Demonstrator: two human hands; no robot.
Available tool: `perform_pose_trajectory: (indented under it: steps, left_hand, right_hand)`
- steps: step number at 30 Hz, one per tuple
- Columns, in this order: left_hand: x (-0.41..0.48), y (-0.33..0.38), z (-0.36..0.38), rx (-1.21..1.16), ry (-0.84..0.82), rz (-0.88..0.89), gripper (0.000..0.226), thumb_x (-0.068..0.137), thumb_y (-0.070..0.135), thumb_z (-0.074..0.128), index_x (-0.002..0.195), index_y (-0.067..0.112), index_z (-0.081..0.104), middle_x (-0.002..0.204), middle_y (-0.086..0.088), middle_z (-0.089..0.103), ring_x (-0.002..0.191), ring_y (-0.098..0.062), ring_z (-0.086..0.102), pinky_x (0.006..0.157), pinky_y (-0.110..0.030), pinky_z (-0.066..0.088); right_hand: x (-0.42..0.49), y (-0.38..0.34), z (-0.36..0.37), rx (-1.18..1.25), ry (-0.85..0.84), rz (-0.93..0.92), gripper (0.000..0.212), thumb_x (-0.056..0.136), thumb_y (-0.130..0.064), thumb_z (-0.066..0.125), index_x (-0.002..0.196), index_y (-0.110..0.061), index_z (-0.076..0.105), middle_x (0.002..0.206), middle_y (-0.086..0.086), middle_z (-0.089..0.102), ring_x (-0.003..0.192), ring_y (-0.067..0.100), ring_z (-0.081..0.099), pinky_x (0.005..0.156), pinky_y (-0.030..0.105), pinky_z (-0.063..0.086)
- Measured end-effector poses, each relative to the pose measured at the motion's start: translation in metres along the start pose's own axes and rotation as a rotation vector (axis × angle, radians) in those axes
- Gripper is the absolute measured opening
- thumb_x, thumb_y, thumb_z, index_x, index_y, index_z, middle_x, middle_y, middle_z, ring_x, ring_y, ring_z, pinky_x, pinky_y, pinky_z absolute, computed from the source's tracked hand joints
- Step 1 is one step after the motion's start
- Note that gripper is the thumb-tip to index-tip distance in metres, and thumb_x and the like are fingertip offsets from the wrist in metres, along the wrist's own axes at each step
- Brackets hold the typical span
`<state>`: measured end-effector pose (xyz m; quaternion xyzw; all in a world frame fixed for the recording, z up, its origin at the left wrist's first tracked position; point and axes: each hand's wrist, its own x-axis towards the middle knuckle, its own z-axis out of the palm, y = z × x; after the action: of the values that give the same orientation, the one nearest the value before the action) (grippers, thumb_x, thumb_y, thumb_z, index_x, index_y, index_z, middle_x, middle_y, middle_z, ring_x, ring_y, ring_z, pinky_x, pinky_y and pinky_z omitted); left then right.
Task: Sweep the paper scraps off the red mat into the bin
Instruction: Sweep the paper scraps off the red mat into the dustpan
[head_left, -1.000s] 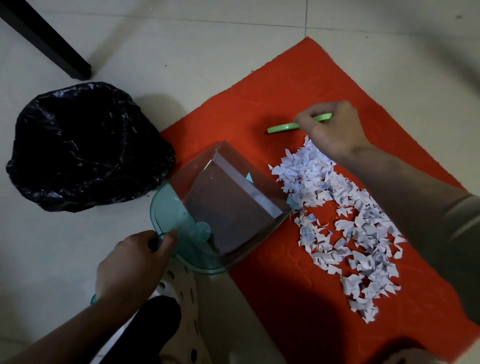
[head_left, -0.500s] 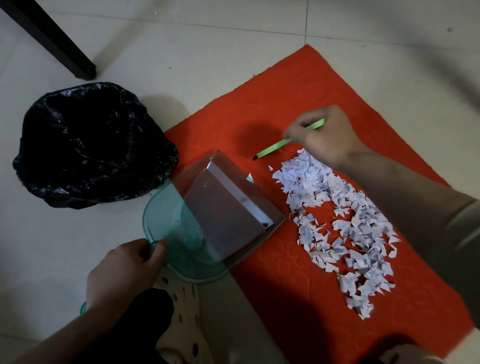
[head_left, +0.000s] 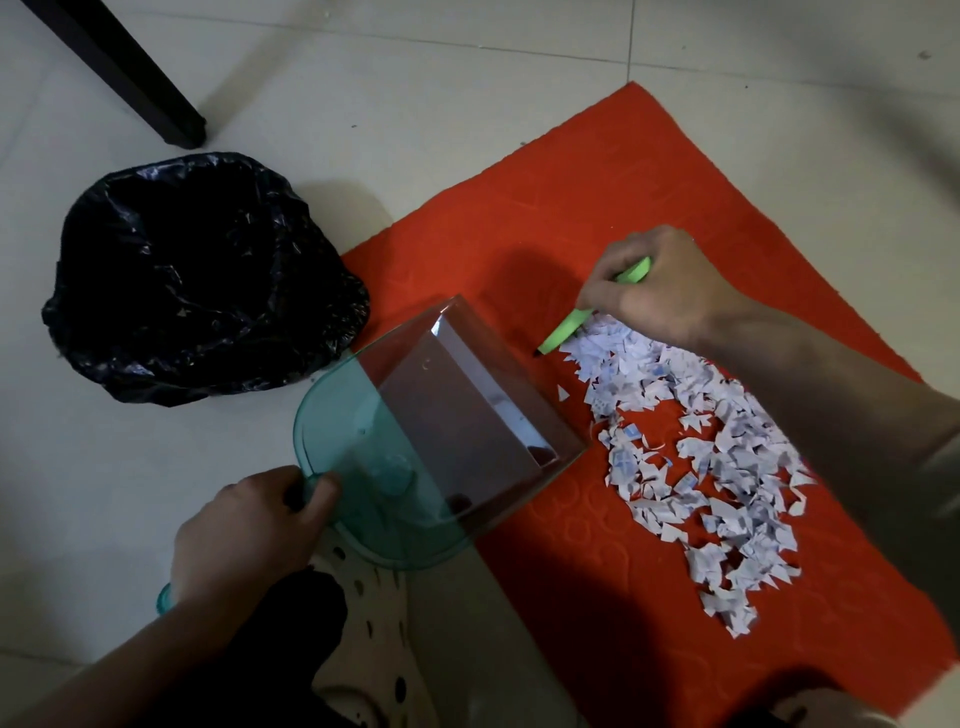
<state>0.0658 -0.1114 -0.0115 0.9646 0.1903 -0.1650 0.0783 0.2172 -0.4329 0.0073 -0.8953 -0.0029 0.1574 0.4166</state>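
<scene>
A long heap of white paper scraps (head_left: 691, 457) lies on the red mat (head_left: 519, 249). My right hand (head_left: 660, 291) is closed around a thin green brush handle (head_left: 566, 330) at the heap's far end, its tip touching the mat. My left hand (head_left: 249, 525) grips the handle of a clear teal dustpan (head_left: 415, 441), whose front lip rests on the mat just left of the scraps. One loose scrap (head_left: 562, 393) lies between pan and heap. The bin, lined with a black bag (head_left: 197, 280), stands on the floor left of the mat.
A dark furniture leg (head_left: 156, 98) stands on the pale tiled floor behind the bin. A perforated beige slipper (head_left: 374, 649) and my dark trouser leg (head_left: 291, 623) are at the bottom, beside the mat's near edge.
My right hand has swung the green brush from lying level above the heap to slanting down at its far-left end. The dustpan has drawn back slightly to the left.
</scene>
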Motion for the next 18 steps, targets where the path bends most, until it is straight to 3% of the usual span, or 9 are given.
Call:
perform_pose_trajectory:
  steps: [6, 9, 11, 15, 18]
  left_hand:
    - [0.0, 0.006, 0.001, 0.027, -0.03, -0.028, 0.049, 0.088, 0.059, 0.047, 0.058, 0.021, 0.056, 0.055, 0.005, 0.055, 0.051, -0.011, 0.05, 0.05, -0.024, 0.036]
    - [-0.003, 0.01, 0.002, 0.042, -0.044, -0.005, 0.051, 0.089, 0.06, 0.045, 0.06, 0.02, 0.056, 0.055, 0.006, 0.055, 0.052, -0.01, 0.051, 0.049, -0.024, 0.035]
    - [-0.003, 0.012, 0.002, 0.046, -0.042, 0.017, 0.051, 0.09, 0.06, 0.044, 0.06, 0.021, 0.056, 0.055, 0.006, 0.056, 0.051, -0.009, 0.051, 0.048, -0.023, 0.034]
    - [-0.001, 0.018, 0.003, 0.013, -0.054, 0.062, 0.052, 0.091, 0.061, 0.042, 0.061, 0.021, 0.058, 0.054, 0.006, 0.059, 0.051, -0.009, 0.057, 0.048, -0.022, 0.039]
    - [-0.004, 0.024, 0.003, -0.017, -0.049, 0.089, 0.052, 0.092, 0.059, 0.043, 0.061, 0.021, 0.057, 0.053, 0.004, 0.06, 0.051, -0.011, 0.057, 0.049, -0.023, 0.042]
  right_hand:
    - [0.002, 0.002, 0.018, 0.023, -0.008, 0.002, 0.011, 0.079, -0.019, 0.067, 0.077, -0.02, 0.078, 0.083, 0.003, 0.072, 0.086, 0.03, 0.064, 0.078, 0.044, 0.053]
    - [-0.005, 0.011, 0.011, 0.044, -0.016, 0.047, 0.008, 0.079, -0.018, 0.07, 0.075, -0.02, 0.077, 0.083, 0.01, 0.072, 0.074, 0.031, 0.062, 0.066, 0.042, 0.05]
    - [-0.012, 0.016, 0.0, 0.036, -0.05, 0.065, 0.009, 0.079, -0.017, 0.071, 0.072, -0.019, 0.076, 0.08, 0.011, 0.071, 0.064, 0.022, 0.058, 0.058, 0.033, 0.044]
    - [-0.028, 0.022, -0.02, 0.067, -0.034, 0.082, 0.011, 0.079, -0.017, 0.071, 0.069, -0.018, 0.076, 0.072, 0.016, 0.069, 0.054, 0.025, 0.05, 0.049, 0.026, 0.04]
    - [-0.031, 0.027, -0.025, 0.17, 0.118, 0.063, 0.01, 0.081, -0.013, 0.068, 0.076, -0.013, 0.077, 0.066, 0.01, 0.066, 0.046, 0.004, 0.046, 0.043, 0.016, 0.034]
